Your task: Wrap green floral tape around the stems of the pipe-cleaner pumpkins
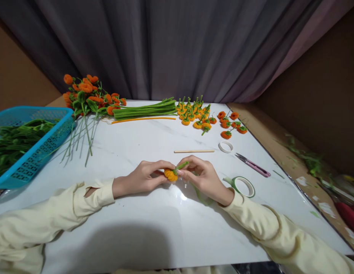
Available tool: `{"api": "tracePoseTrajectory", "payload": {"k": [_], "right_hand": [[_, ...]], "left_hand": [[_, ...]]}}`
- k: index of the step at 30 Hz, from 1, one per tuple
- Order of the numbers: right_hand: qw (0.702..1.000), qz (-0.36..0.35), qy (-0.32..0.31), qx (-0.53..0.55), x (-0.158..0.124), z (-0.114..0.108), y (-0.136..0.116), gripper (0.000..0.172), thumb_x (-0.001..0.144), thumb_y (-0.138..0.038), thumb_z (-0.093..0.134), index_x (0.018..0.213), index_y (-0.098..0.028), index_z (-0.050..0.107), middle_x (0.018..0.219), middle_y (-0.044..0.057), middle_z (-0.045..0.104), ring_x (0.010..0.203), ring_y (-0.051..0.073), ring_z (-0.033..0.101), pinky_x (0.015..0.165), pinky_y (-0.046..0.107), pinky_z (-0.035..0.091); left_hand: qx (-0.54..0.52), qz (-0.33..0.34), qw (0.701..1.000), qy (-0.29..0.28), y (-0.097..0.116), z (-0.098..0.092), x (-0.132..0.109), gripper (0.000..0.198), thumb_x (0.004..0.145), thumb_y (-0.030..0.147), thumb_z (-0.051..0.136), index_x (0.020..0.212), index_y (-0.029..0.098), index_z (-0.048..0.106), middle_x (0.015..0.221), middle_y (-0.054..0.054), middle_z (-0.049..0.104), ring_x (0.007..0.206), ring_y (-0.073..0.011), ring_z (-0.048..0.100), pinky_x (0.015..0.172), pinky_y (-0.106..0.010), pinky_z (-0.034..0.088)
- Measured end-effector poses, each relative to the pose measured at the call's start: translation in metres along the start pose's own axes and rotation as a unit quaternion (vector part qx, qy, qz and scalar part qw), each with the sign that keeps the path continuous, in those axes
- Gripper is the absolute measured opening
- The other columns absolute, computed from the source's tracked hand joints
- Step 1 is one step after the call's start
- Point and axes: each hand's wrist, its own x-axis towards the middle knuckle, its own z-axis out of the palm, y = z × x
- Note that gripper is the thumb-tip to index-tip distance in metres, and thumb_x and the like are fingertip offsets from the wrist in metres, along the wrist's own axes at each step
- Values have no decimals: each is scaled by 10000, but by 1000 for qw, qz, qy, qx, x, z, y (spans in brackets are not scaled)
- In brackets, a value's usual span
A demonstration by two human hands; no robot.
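Over the white table (pixel 122 236), the left hand (pixel 146 175) pinches a fluffy, ribbed, yellow-orange flower head (pixel 170 175); the right hand (pixel 207 177) pinches near the base of its fuzzy green stem (pixel 183 164), which slants up rightward; farther off lie similar yellow flowers (pixel 185 121), many stem-up

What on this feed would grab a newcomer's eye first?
Probably the orange flowers bunched at the table's far left, near the bright blue basket of green leaves at the picture's left edge. Next, likely the yellow flower near the middle, held in the left hand, with the right hand's fingertips at its green base.
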Motion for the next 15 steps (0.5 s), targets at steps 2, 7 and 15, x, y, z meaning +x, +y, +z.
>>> {"api": "tracePoseTrajectory", "payload": {"k": [2,7,15], "right_hand": [[1000,2,-2,-1,0,-1,-1,203,788,-369,676,828,-183,605,683,2,627,570,105,564,532,229,450],[1000,-1,-5,-9,-1,-3,0,206,794,-376,668,845,-185,607,704,11,640,626,125,599,576,245,478],[1000,-21,2,-23,-1,-4,-2,180,801,-347,664,849,-183,609,748,24,661,680,140,634,627,262,509]], "left_hand": [[-2,-8,1000,1,1,0,0,234,808,142,593,1035,181,634,945,-37,699,695,-112,667,634,-175,574],[-64,-52,997,12,6,2,3,191,788,173,622,978,167,639,925,-44,681,736,-126,648,643,-194,563],[-346,-196,917,-21,11,-2,10,268,735,221,737,940,141,584,822,-25,649,765,-139,646,713,-252,535]]}}
